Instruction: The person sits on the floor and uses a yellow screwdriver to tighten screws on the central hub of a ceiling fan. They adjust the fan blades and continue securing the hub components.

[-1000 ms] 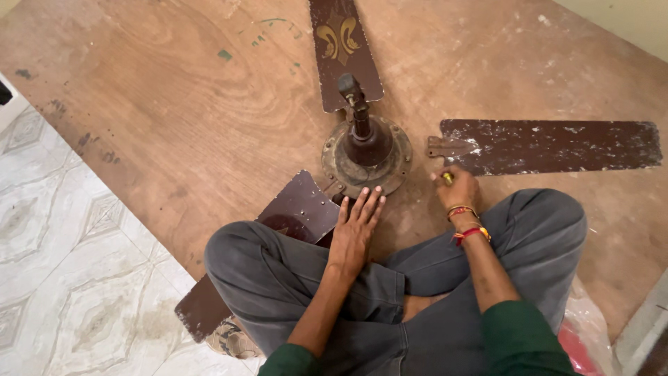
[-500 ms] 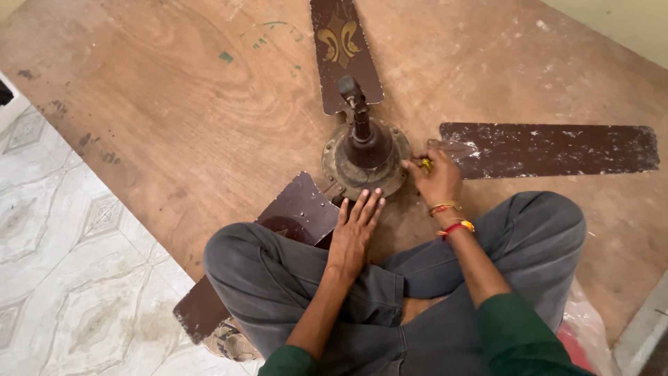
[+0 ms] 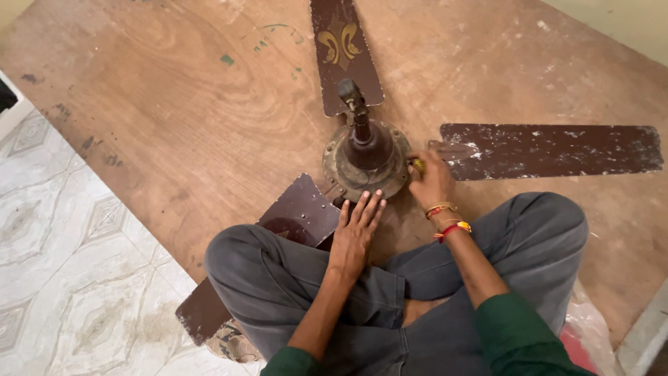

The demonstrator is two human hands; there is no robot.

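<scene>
Head view looks straight down on a person sitting cross-legged on the floor, and at the far left lies a patch of pale patterned tiles [image 3: 49,278]. Next to it begins a big sheet of worn brown plywood [image 3: 174,104], scuffed and dotted with paint, which carries everything else. A dark brown ceiling fan lies on that board. Its near blade [image 3: 292,216] runs down and to the left, passing under the person's left knee and coming out again at the tile edge. The left hand [image 3: 355,233] lies flat and open, fingers spread a little, across the inner end of that blade, with its fingertips just at the rim of the fan motor [image 3: 365,160]; it holds nothing. The motor is a round, rusty housing with a short dark stem standing up from its middle. Another blade [image 3: 344,49], with a gold emblem on it, points away toward the top. Just right of the motor, the right hand [image 3: 431,182] is curled tight around a small yellow-tipped tool [image 3: 417,165], pressed against the housing where the right blade [image 3: 550,150] joins. That blade stretches far to the right, its paint flaked white. Red and gold bands [image 3: 445,219] circle the right wrist. Grey trousers and green sleeves fill the bottom.
</scene>
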